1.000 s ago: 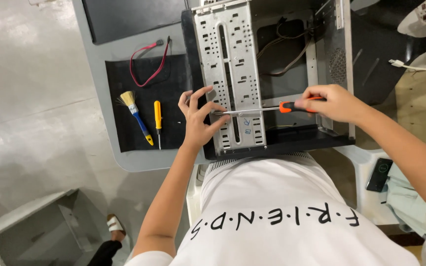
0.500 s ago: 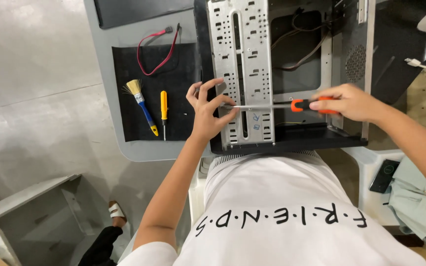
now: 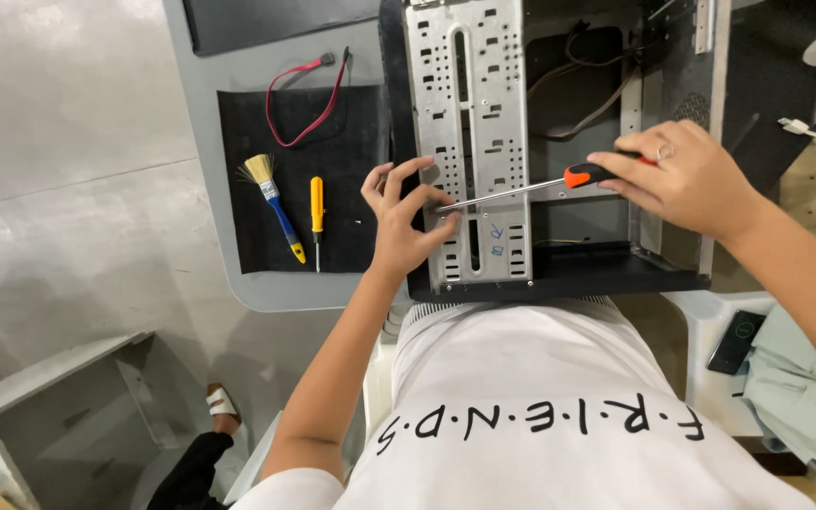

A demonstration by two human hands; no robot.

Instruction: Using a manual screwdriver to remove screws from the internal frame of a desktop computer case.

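An open black computer case (image 3: pixel 559 274) lies on the grey table (image 3: pixel 205 142), right under both hands. Inside it stands a perforated metal drive cage (image 3: pixel 469 142), its lower part just beside the left hand (image 3: pixel 403 222). That hand is spread, fingers curled against the cage's left edge, thumb and forefinger pinched near the tip of a screwdriver (image 3: pixel 531 189); whether they grip a screw I cannot tell. The screwdriver runs across the cage from that hand to the right hand (image 3: pixel 687 175), which is closed around its orange-and-black handle. Left of the left hand, on a black mat (image 3: pixel 247 189), a red cable (image 3: pixel 299 99) lies farthest up, then a blue-handled brush (image 3: pixel 276 203), and a small yellow screwdriver (image 3: pixel 316 208) nearest the fingers.
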